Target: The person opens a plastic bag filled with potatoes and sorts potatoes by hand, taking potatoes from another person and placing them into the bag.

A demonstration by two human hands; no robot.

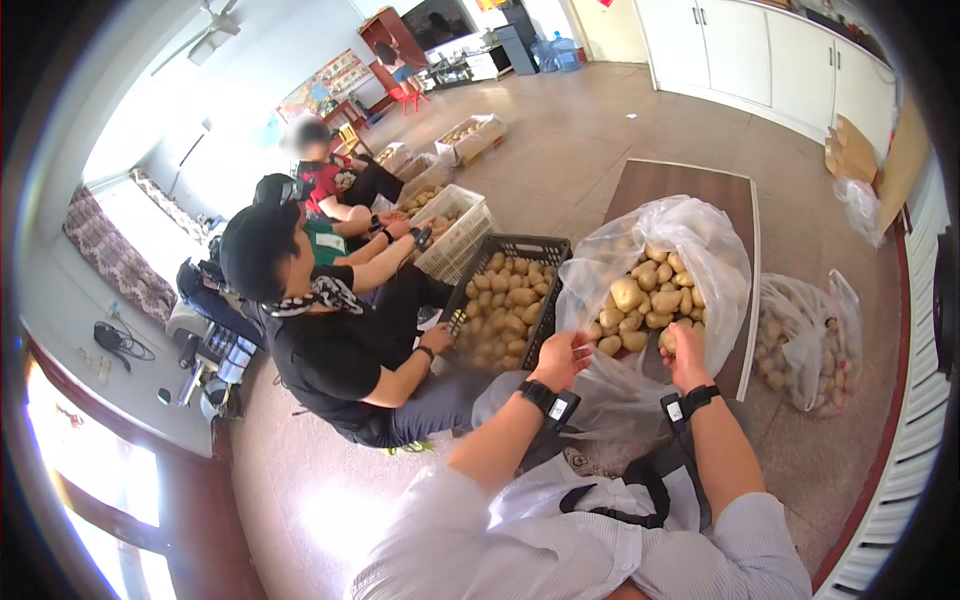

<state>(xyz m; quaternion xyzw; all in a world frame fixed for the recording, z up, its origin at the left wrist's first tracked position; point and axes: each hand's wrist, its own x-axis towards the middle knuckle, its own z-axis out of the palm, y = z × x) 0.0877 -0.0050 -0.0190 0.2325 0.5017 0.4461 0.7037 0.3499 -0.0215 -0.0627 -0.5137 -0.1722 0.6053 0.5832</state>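
A large clear plastic bag (pixel 722 235) full of potatoes (pixel 655 290) stands open in front of me, on a dark brown board (pixel 660 185). At its near right side, my right hand (pixel 684 352) is closed round a potato (pixel 667 340). My left hand (pixel 563 357) is at the bag's near left edge, fingers apart and partly curled, with no object seen in it. To the left of the bag is a black crate (pixel 562 250) holding many potatoes. Both my wrists carry black straps with small devices.
Co-workers sit along the left, the nearest person (pixel 340 350) beside the black crate. Beyond it are a white crate (pixel 483 222) and more boxes of potatoes. A second bag of potatoes (pixel 800 345) lies at the right. White cabinets (pixel 770 60) line the far wall.
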